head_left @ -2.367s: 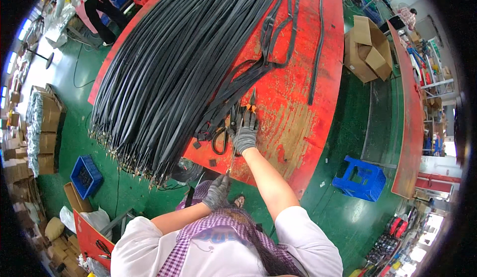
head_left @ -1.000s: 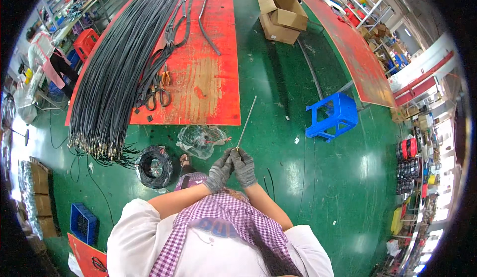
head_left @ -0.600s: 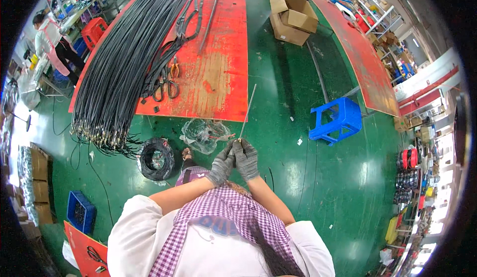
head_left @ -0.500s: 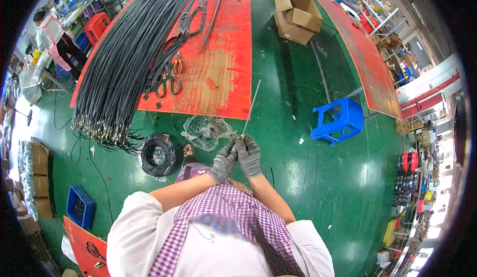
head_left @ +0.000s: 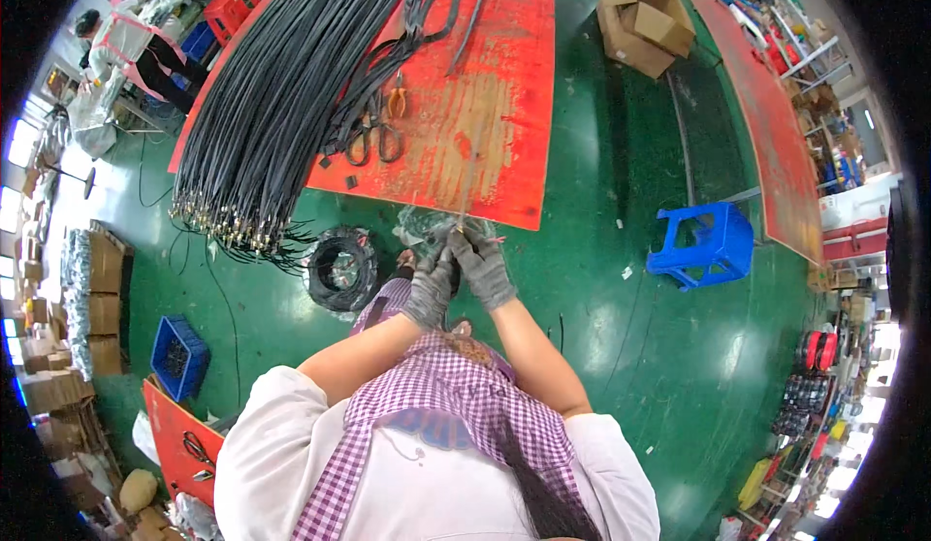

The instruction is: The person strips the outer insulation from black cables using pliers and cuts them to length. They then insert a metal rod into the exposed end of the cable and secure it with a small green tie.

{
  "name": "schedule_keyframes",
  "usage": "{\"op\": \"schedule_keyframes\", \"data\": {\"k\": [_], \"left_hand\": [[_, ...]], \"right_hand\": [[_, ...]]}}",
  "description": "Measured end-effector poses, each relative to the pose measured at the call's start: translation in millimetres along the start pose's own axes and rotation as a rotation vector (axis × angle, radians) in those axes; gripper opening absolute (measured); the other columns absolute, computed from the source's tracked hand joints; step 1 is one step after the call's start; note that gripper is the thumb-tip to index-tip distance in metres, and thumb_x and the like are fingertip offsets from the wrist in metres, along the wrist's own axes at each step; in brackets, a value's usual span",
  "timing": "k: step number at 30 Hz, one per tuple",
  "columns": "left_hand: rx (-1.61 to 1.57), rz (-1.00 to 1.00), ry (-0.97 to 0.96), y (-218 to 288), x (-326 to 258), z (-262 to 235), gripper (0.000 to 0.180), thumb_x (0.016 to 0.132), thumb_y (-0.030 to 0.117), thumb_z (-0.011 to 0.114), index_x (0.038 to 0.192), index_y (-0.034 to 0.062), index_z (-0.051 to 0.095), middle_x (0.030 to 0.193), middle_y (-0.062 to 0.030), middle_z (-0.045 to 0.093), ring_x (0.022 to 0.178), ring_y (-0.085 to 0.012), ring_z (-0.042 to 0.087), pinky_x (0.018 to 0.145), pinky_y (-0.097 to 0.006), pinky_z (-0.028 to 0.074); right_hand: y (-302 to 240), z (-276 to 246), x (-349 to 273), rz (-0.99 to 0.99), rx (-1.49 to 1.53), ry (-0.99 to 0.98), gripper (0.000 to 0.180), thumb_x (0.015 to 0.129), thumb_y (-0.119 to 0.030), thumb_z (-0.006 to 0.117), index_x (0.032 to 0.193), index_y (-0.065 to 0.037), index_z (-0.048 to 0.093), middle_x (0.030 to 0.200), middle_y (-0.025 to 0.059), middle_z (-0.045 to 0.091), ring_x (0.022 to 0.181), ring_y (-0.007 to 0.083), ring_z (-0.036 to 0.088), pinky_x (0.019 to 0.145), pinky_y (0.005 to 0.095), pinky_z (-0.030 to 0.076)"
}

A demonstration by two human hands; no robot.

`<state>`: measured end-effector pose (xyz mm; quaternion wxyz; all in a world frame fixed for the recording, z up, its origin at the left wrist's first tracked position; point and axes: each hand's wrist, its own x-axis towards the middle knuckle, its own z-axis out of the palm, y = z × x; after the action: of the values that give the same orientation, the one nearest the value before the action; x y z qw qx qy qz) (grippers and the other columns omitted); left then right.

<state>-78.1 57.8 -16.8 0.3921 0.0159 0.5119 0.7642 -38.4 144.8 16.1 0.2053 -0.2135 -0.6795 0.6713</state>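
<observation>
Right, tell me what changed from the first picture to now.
The right hand left the red table, where it reached beside the scissors, and joined the left hand in front of the body. Both gloved hands now hold a thin rod pointing up over the table. The black cable bundle and blue stool stayed put.

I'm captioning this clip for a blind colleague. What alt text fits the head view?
Seen from above, a person's gloved left hand and right hand meet on a thin pale rod that points up over a red worktable. A wide bundle of black cables and scissors lie on it; a blue stool stands on the green floor.
</observation>
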Motion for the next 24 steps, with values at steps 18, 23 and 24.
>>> {"op": "schedule_keyframes", "data": {"k": [18, 23, 24], "left_hand": [[-0.263, -0.242, 0.285, 82.0, 236.3, -133.8, 0.02, 0.084, 0.027, 0.041, 0.07, 0.0131, 0.041, 0.049, 0.005, 0.033, 0.037, -0.0051, 0.03, 0.032, -0.019, 0.023], [-0.23, -0.312, 0.298, 98.5, 267.1, -141.0, 0.018, 0.085, 0.025, 0.041, 0.071, 0.0131, 0.043, 0.049, 0.007, 0.031, 0.038, -0.0024, 0.026, 0.034, -0.017, 0.021], [-0.232, -0.313, 0.29, 99.1, 269.3, -146.1, 0.018, 0.085, 0.025, 0.041, 0.071, 0.013, 0.043, 0.049, 0.007, 0.031, 0.038, -0.0024, 0.026, 0.034, -0.017, 0.021]], "right_hand": [[165.2, -23.6, 306.9, 0.626, -0.197, 0.336, 0.034, 0.076, -0.035, 0.051, 0.088, -0.003, 0.056, 0.066, 0.0058, 0.055, 0.057, 0.0146, 0.053, 0.054, 0.028, 0.043], [181.9, 1.1, 380.3, 0.745, -1.016, -0.14, 0.04, 0.072, -0.037, 0.053, 0.088, 0.0, 0.057, 0.063, 0.0106, 0.054, 0.056, 0.0207, 0.053, 0.055, 0.0312, 0.043], [185.2, 9.8, 381.2, 0.772, -0.843, -0.039, 0.037, 0.071, -0.035, 0.055, 0.086, -0.001, 0.058, 0.061, 0.0089, 0.054, 0.053, 0.0189, 0.052, 0.052, 0.0299, 0.042]]}}
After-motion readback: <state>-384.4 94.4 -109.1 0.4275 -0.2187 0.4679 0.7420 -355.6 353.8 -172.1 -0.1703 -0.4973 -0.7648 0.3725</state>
